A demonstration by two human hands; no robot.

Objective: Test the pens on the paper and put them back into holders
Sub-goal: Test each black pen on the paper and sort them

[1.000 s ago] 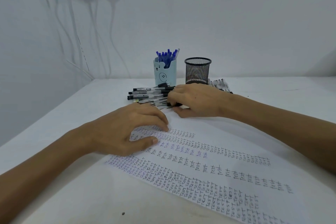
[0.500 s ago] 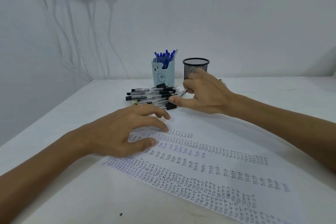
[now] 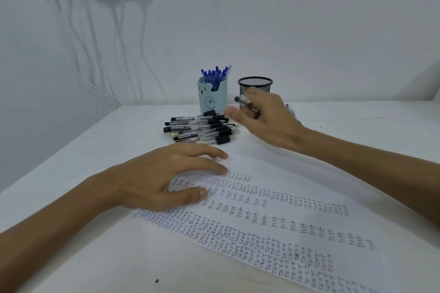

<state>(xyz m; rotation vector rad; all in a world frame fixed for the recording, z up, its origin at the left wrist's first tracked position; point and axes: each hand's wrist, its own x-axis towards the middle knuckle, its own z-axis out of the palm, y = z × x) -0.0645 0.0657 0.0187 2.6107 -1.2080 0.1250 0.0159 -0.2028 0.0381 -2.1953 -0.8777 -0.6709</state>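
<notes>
In the head view, the right hand (image 3: 266, 123) held one black pen (image 3: 245, 103) pinched in curled fingers, lifted off the table (image 3: 119, 140) just in front of the mesh holder (image 3: 255, 85), its tip end pointing toward ten o'clock. The left hand (image 3: 166, 178) lay flat with straight fingers pressing the paper (image 3: 285, 209) at its eight o'clock end. The pile of black pens (image 3: 202, 129) sat at twelve o'clock from that hand, and the bear holder (image 3: 212, 97) of blue pens (image 3: 215, 76) stood behind the pile. The grip looked loose and the hand was blurred with motion, so the pen could slip out. The outstretched finger could also sweep the pile and roll pens away, or a knuckle could tip the light mesh holder. Half a second earlier the right hand had been low at the pile, taking this pen. It had since risen toward one o'clock, while the left hand had stayed put.
</notes>
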